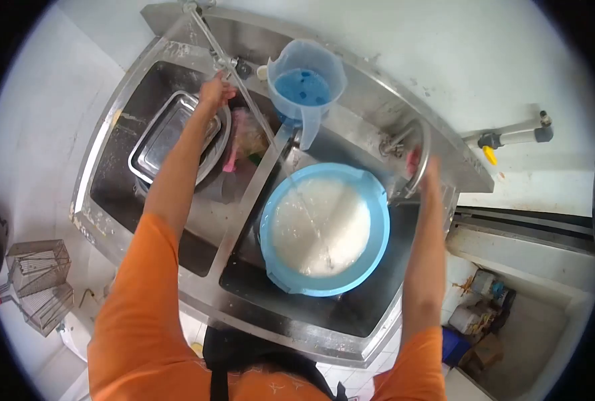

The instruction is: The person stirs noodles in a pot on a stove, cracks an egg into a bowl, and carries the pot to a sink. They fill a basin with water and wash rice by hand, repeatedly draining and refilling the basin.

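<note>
My left hand [217, 92] is up at the back of the left sink, its fingers apart and one fingertip right at the tap valve [225, 61]. The long spout [254, 110] of this tap slants over toward the right sink. A thin stream falls into a light blue basin [269, 248], which holds cloudy whitish water [321, 227]. My right hand [418, 164] is beside the curved right faucet [423, 150], smeared by motion and partly behind its spout. Between the taps stands a clear plastic jug [289, 60] with blue liquid [302, 87].
A rectangular metal tray [174, 137] rests on a round metal vessel [210, 160] in the left sink. Beside them lies a pink-handled utensil [230, 160]. Wire baskets [40, 267] hang at far left. A wall pipe with a yellow valve handle [489, 155] sticks out at right.
</note>
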A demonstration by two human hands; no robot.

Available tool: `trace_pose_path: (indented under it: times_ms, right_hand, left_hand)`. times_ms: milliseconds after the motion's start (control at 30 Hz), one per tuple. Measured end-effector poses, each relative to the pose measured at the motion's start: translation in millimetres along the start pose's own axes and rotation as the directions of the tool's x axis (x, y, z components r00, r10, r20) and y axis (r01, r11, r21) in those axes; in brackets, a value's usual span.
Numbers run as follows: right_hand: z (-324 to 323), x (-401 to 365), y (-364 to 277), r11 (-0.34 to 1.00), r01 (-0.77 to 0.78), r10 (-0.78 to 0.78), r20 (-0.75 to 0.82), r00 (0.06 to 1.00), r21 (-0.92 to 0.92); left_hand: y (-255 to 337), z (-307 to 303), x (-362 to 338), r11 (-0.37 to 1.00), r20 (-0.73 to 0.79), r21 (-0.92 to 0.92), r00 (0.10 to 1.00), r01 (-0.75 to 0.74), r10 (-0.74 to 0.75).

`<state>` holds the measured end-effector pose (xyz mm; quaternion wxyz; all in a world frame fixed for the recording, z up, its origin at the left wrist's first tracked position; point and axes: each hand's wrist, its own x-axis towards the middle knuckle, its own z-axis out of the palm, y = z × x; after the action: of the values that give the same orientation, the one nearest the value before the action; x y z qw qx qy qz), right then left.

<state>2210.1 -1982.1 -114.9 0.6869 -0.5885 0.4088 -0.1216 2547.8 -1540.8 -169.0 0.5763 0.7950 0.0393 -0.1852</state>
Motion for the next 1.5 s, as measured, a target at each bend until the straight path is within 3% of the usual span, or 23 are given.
trace_pose_path:
  times_ms: [33,67,133,200,267,300,333,367,433,467,533,567,600,633,667,700,767,867,900,933,1000,1133,1500]
  right_hand:
    - [-1.9,-30.1,44.2,0.960,0.131,-0.191,-0.236,0.953,-0.249]
    - [-7.9,-58.9,66.3,0.837,0.032,-0.162,-0.192,0.968,-0.546]
    - [-13.6,-144.9,115.0,0.859,-0.007,-0.081,-0.149,0.986,-0.512]
    - [-25.8,-229.5,196.9,0.656,-0.173,-0.068,-0.286,0.956,-0.734]
    - [-24.2,-308.8,242.0,0.320,-0.354,0.169,-0.315,0.934,-0.879]
    - [-20.0,-331.6,251.4,0.408,-0.582,0.423,-0.419,0.804,-0.703]
    - [-16.4,-347.2,257.0,0.417,-0.777,0.652,-0.440,0.617,-0.471]
    - [-15.8,-355.6,265.5,0.415,-0.791,0.661,-0.449,0.602,-0.450]
    - [-20.9,-353.3,298.7,0.737,-0.675,0.662,-0.226,0.714,0.027]
    - [-24.6,-344.4,320.3,0.736,-0.675,0.664,-0.232,0.710,0.041]
    - [-28.7,-316.8,354.9,0.657,-0.603,0.333,-0.544,0.770,-0.452]
    - [-27.2,-316.4,356.7,0.655,-0.618,0.347,-0.553,0.758,-0.435]
    - [-23.0,-317.6,356.3,0.653,-0.592,0.245,-0.607,0.756,-0.473]
    - [-18.6,-318.2,353.0,0.643,-0.566,0.135,-0.651,0.747,-0.515]
    - [-13.8,-317.6,341.2,0.638,-0.572,0.136,-0.656,0.742,-0.515]
    - [-8.2,-321.2,323.7,0.684,-0.558,0.159,-0.652,0.742,-0.469]
    - [-15.5,-332.6,339.0,0.779,-0.473,0.120,-0.641,0.758,-0.413]
    - [-7.7,-349.8,289.9,0.836,-0.341,0.036,-0.576,0.816,-0.430]
    - [-9.1,-353.2,281.3,0.836,-0.330,0.029,-0.566,0.824,-0.438]
    - [-11.4,-359.7,275.7,0.833,-0.356,0.057,-0.574,0.817,-0.424]
    - [-16.7,-373.1,261.9,0.824,-0.386,0.093,-0.573,0.814,-0.415]
    - [-17.4,-386.1,228.3,0.731,-0.415,0.074,-0.543,0.837,-0.541]
    - [-18.8,-397.8,183.3,0.702,-0.434,0.098,-0.528,0.844,-0.564]
  left_hand:
    - [7.3,12.9,30.8,0.936,0.066,-0.282,0.978,0.211,-0.200]
    - [18.8,15.8,32.6,0.933,0.068,-0.297,0.979,0.205,-0.193]
    - [38.5,21.5,29.6,0.871,0.196,-0.321,0.926,0.373,-0.324]
    - [13.6,25.0,74.6,0.897,0.057,-0.350,0.962,0.270,-0.267]
    - [54.0,23.2,60.3,0.958,-0.014,-0.254,0.990,0.131,-0.139]
    - [73.4,19.6,53.0,0.992,0.047,-0.120,0.999,0.030,-0.024]
    - [88.5,24.4,46.2,0.967,0.033,-0.253,0.999,-0.008,0.017]
    - [99.5,33.6,39.9,0.922,0.016,-0.384,0.998,-0.046,0.057]
    - [103.7,35.9,21.5,0.919,0.034,-0.388,0.996,-0.063,0.082]
    - [100.2,35.0,5.5,0.914,0.028,-0.397,0.994,-0.082,0.101]
    - [74.6,35.2,-53.1,0.924,-0.142,-0.125,0.928,-0.361,0.344]
    - [52.0,42.7,-100.8,0.788,-0.242,0.099,0.754,-0.607,0.611]
    - [44.0,60.9,-167.6,0.780,-0.304,0.174,0.720,-0.602,0.624]
    - [-10.1,73.8,-200.8,0.808,-0.294,0.222,0.752,-0.546,0.589]
    - [-49.1,92.4,-237.1,0.767,-0.103,0.069,0.760,-0.638,0.642]
    - [-57.9,94.2,-271.0,0.734,0.351,0.233,0.759,-0.639,0.549]
    - [-100.2,122.2,-273.8,0.552,0.390,0.475,0.726,-0.686,0.566]
    - [-164.6,147.8,-236.2,0.455,0.202,0.684,0.748,-0.570,0.632]
    - [-161.0,147.8,-233.4,0.577,0.300,0.693,0.900,-0.433,0.316]
    - [-157.6,148.7,-230.7,0.577,0.289,0.695,0.902,-0.428,0.321]
    - [-163.5,149.7,-231.4,0.623,0.374,0.708,0.925,-0.334,0.071]
    - [-194.4,148.5,-247.0,0.687,0.328,0.616,0.918,-0.386,0.222]
    - [-202.5,174.3,-251.3,0.749,0.367,0.639,0.925,-0.176,-0.096]
